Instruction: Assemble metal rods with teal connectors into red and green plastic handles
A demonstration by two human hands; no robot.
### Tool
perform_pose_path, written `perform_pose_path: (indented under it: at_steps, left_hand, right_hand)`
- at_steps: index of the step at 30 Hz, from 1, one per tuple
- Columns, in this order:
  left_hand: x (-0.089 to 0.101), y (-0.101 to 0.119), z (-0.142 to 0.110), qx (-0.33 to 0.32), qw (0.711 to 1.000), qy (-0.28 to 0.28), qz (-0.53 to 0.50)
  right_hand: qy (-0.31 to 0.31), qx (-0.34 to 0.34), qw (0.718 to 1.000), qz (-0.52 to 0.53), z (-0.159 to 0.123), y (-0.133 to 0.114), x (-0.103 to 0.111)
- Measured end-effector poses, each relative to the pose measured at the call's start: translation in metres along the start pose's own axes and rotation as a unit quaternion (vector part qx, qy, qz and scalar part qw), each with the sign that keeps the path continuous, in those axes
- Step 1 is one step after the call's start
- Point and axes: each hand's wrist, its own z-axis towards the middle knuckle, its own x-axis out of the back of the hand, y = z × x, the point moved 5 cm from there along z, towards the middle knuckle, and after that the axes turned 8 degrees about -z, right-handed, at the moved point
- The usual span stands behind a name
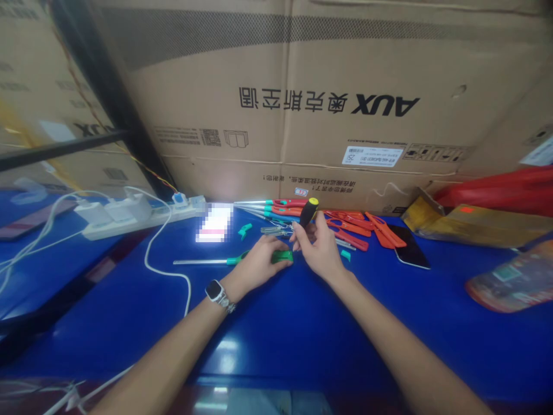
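On the blue table lies a green long-nosed lighter (283, 257), its metal tube pointing left. My left hand (260, 258), with a watch (215, 291) on the wrist, is closed over its handle and hides part of it. My right hand (318, 248) grips a screwdriver (308, 213) by its black and yellow handle, over the lighter's right end; the screwdriver's tip is too small to make out. Behind the hands are several assembled lighters (276, 208), orange handle shells (352, 223) and clear inner parts (276, 230). Small teal pieces (245, 230) lie on both sides.
A large cardboard box (302, 138) stands behind the table (294, 334). At left is a power strip (129, 222) with chargers and white cables. A bright phone (216, 222) lies beside it. To the right are a dark phone (410, 251) and a bottle (510, 282).
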Motion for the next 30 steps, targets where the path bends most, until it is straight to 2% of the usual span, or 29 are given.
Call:
perform_pose_path:
  at_steps: [14,20,26,30]
  left_hand:
    - [0.0001,-0.0001,-0.001,0.0,1.0,0.002,-0.002]
    - [-0.0006,-0.001,-0.0009,0.0,1.0,0.001,-0.004]
    - [0.0003,0.0011,-0.0006,0.012,1.0,-0.003,-0.003]
    - [0.0007,0.0014,-0.0005,0.009,1.0,0.001,-0.009]
  right_hand:
    - [-0.004,0.001,1.0,-0.021,-0.0005,-0.0011,0.001]
    - [-0.02,-0.01,1.0,-0.021,0.001,0.0023,0.0]
    - [-0.068,0.004,0.997,-0.033,0.0027,-0.002,-0.0008]
    - [-0.069,0.001,0.997,-0.02,0.0033,-0.0001,-0.0001]
